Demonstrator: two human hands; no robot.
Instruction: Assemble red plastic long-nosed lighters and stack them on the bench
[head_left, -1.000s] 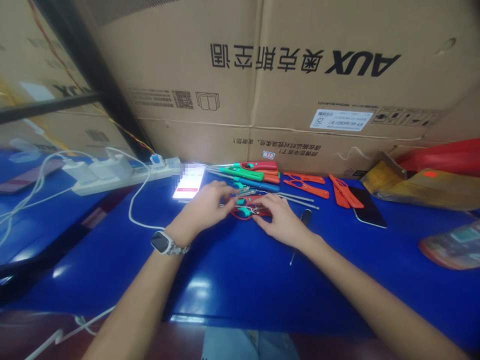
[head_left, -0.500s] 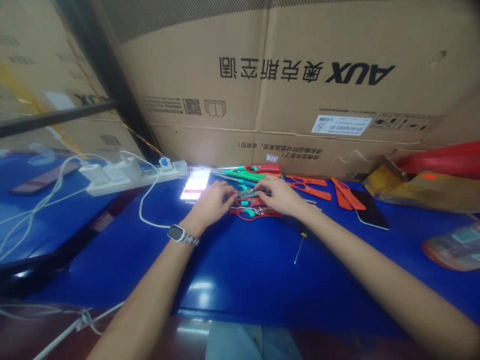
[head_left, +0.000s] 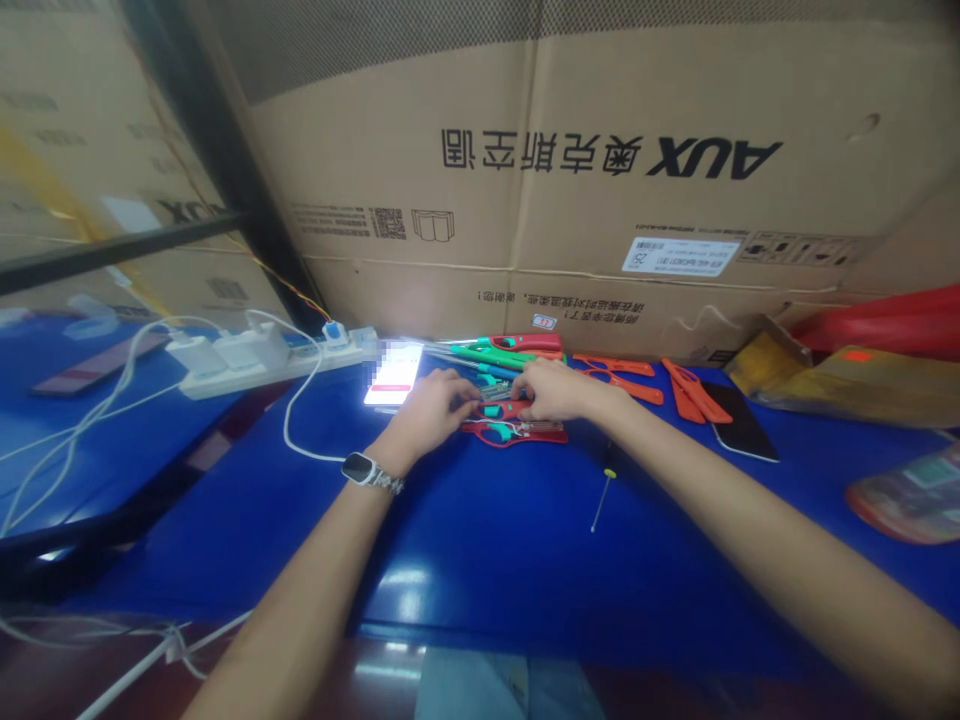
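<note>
My left hand (head_left: 435,412), with a watch (head_left: 360,467) on its wrist, has its fingers curled in at the left end of a red lighter half (head_left: 504,410) with a green trigger. At that half's other end, my right hand (head_left: 553,388) pinches with thumb and fingers. Just in front lies an opened red lighter shell (head_left: 525,433), its white wire and green trigger showing. Behind the fingers are slim metal parts (head_left: 493,390) and several long lighters, one with a green handle (head_left: 491,355) and one red (head_left: 525,342). My fingers partly cover the small parts.
A lit phone (head_left: 395,375) and a white power strip (head_left: 277,365) with cables stand left. To the right lie orange handle shells (head_left: 622,380), more orange shells (head_left: 694,392) and a dark phone (head_left: 742,425). A yellow-handled screwdriver (head_left: 604,495) lies in front. A cardboard box (head_left: 562,220) stands behind.
Both hands have shifted slightly nearer to me, from the slim metal parts down to the red lighter half. The view has tilted a little; the other things lie as before.
</note>
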